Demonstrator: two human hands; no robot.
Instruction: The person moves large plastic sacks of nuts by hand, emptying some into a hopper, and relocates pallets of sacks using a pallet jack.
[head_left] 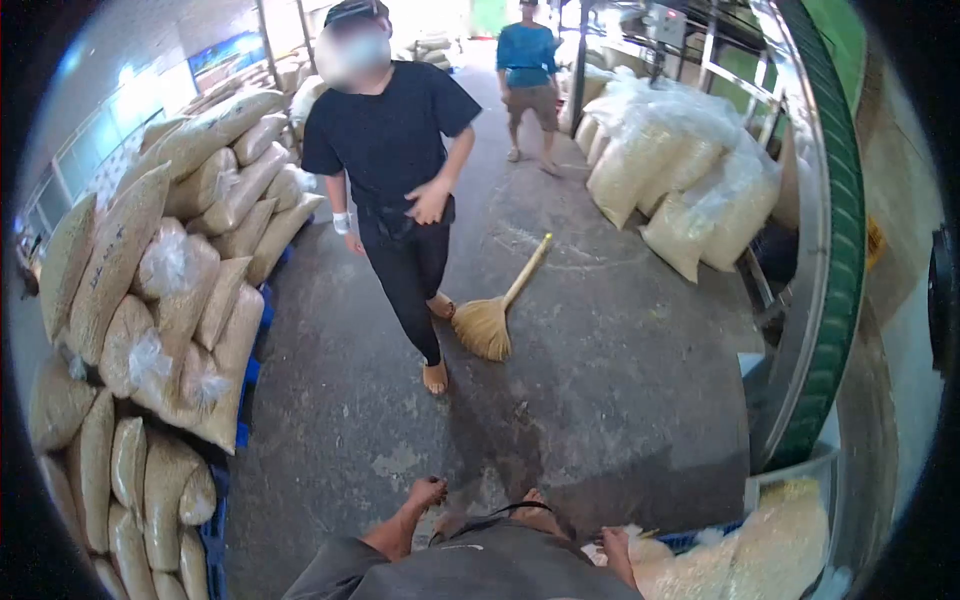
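Observation:
My left hand (425, 492) hangs low over the concrete floor (600, 400) with its fingers apart and nothing in it. My right hand (612, 545) is at the bottom right, against the edge of a white sack (700, 565); its grip is too small to make out. My grey shirt (470, 570) fills the bottom edge. Ahead, a straw broom (490, 320) stands tilted on the floor with no hand on it. It is beside the bare feet of a person in black clothes (395, 150) who faces me.
Tan grain sacks (170, 290) are stacked high on blue pallets along the left. White sacks (690, 180) are piled at the back right. A green conveyor (835, 300) runs down the right side. A second person in a blue shirt (527, 60) stands far back.

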